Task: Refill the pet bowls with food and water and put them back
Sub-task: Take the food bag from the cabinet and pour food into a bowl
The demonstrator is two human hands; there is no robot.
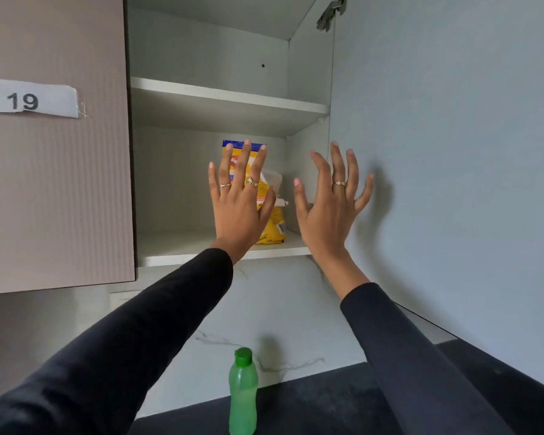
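Both hands, the left hand (237,196) and right hand (330,199), are reaching spread and empty toward the yellow food bag (272,224) on the cupboard shelf (182,246). Gripping it from both sides should be keeping it upright

Open white wall cabinet (230,102); marble backsplash (274,315)
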